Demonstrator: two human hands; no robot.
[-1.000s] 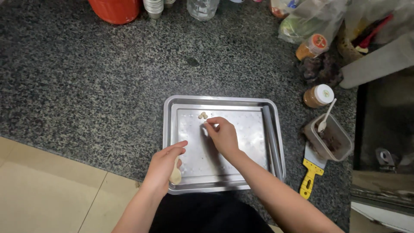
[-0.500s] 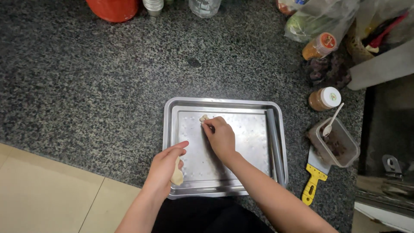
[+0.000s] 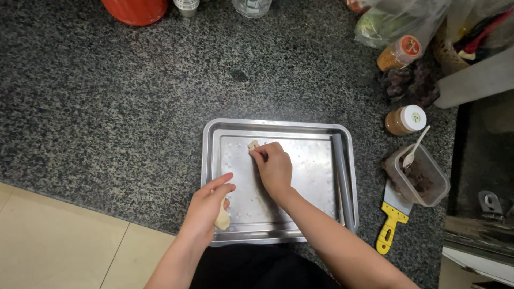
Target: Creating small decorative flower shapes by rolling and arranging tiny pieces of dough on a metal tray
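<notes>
Pressing down near the far edge of a shallow rectangular steel baking tray [image 3: 342, 176], the right hand [image 3: 276, 168] is seen with its grip narrowed to a pinch at a small pale dough piece [image 3: 252, 145], which lies on the tray floor just beyond the fingertips [image 3: 259, 153]. Whether the piece is clamped or only touched cannot be told, since the knuckles cover the contact. The left hand [image 3: 206, 206] is held over the tray's near left corner, its grip closed loosely around a pale lump of dough [image 3: 222, 218]; only the lower end of that lump shows below the palm. It is judged that the lump is kept close so that bits can be pulled off and set down in turn.

A grey cylindrical bar [image 3: 341, 179] is laid along the tray's right wall, well to the right of the pinching grip. Further right on the speckled dark granite table [image 3: 107, 107] stand a clear square plastic tub [image 3: 423, 179] of dark filling with a white spoon [image 3: 416, 152], a yellow-handled scraper [image 3: 390, 225], and an orange-brown jar with a white lid [image 3: 405, 119]. The red vessel [image 3: 136, 8] at the far edge is cut off by the frame.
</notes>
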